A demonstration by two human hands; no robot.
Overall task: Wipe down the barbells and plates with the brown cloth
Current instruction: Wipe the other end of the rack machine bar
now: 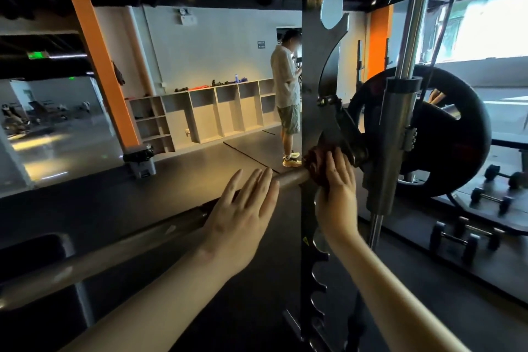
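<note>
Your right hand [337,186] is clamped on the brown cloth [315,163], with the fingers folded over it so the bunched fabric is pressed round the barbell [143,240]; the thumb is hidden. The cloth sits under that palm, at the point where the bar passes the notched upright [311,66]. Your left hand [243,208] lies flat on the bar just left of the right hand, fingers straight and together, gripping nothing. I judge it is there to steady the bar against turning while the cloth works. The plate [440,134] hangs beyond the right hand, on the far side of the upright and behind the chrome guide rod [411,23]. The cloth does not touch it, so it appears not yet dealt with. The grip suits a wipe along the shaft; the risk is fabric or knuckles catching in the upright's notches below the right wrist. Containers: the cubby shelf [211,111] stands well beyond the left hand against the far wall, with a bottle and small items along its top and a dark object in one left-hand compartment. The other compartments are too distant to report on. A lined bin [140,163] stands on the floor beyond the left hand, its contents not visible. Dumbbells [463,240] lie on the floor to the right of the right forearm.
</note>
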